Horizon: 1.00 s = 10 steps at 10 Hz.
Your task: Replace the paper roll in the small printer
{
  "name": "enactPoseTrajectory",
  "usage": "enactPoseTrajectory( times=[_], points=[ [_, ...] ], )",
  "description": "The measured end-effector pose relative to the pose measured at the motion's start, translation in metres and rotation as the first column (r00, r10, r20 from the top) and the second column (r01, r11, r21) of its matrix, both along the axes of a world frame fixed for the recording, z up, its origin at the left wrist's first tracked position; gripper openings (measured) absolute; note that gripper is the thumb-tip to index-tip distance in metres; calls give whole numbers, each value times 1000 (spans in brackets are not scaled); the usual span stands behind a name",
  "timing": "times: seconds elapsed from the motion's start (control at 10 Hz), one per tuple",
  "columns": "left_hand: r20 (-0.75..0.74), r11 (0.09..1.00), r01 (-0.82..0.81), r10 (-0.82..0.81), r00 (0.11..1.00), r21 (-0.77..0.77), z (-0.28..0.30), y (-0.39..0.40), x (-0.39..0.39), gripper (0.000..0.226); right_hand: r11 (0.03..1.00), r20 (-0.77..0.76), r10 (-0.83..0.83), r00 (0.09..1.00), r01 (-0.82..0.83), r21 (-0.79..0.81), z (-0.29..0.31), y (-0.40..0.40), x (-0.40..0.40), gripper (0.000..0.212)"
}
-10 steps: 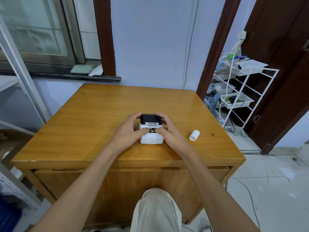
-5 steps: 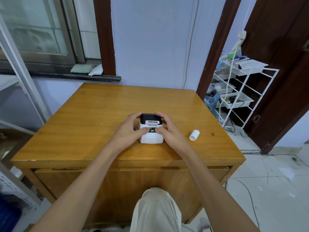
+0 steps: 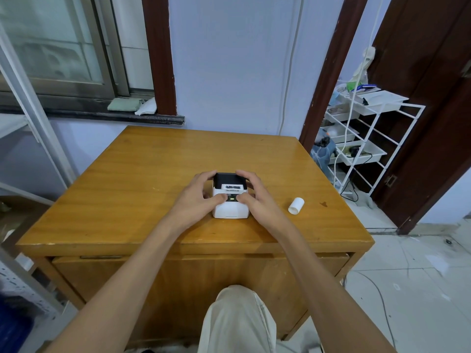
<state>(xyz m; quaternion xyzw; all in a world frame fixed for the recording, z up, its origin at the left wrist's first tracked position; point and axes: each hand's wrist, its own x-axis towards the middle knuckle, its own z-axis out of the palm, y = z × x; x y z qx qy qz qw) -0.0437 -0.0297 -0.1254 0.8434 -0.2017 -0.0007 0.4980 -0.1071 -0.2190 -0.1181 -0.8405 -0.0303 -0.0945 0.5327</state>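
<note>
A small white printer [image 3: 230, 207] with a black lid stands near the front middle of the wooden table [image 3: 142, 184], lid closed, a green light lit on its front panel. My left hand [image 3: 197, 197] grips its left side, fingers over the lid's back corner and thumb on the front panel. My right hand [image 3: 256, 197] holds the right side the same way. A white paper roll [image 3: 296, 205] lies on its side on the table, to the right of my right hand and apart from it.
A white wire rack [image 3: 367, 138] with trays and cables stands right of the table by a dark door. A window sill [image 3: 102, 115] runs behind the table's left. My knee [image 3: 237, 317] is under the table's front edge.
Both hands stay on the printer; the thumbs have shifted slightly on the front panel. The paper roll has not moved.
</note>
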Motion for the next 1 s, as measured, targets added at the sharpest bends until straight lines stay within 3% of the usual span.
enactPoseTrajectory(
  times=[0.5, 0.7, 0.9, 1.0],
  points=[
    [-14, 1000, 17, -17, 1000, -21, -3, 4, -3, 69, 1000, 1, -24, 1000, 24, -2, -2, 1, -2, 56],
    [-31, 994, 41, -44, 999, -102, -2, 9, -14, 69, 986, 16, -115, 993, 116, -123, -6, 13, -10, 58],
    [-43, 994, 84, -81, 996, 75, -3, 23, -40, 98, 980, -54, -173, 983, 167, -109, -4, 12, -30, 76],
    [-50, 939, 174, -167, 985, 295, -4, 50, -70, 84, 988, -178, -152, 972, 142, -66, 4, 16, -47, 78]
  ],
)
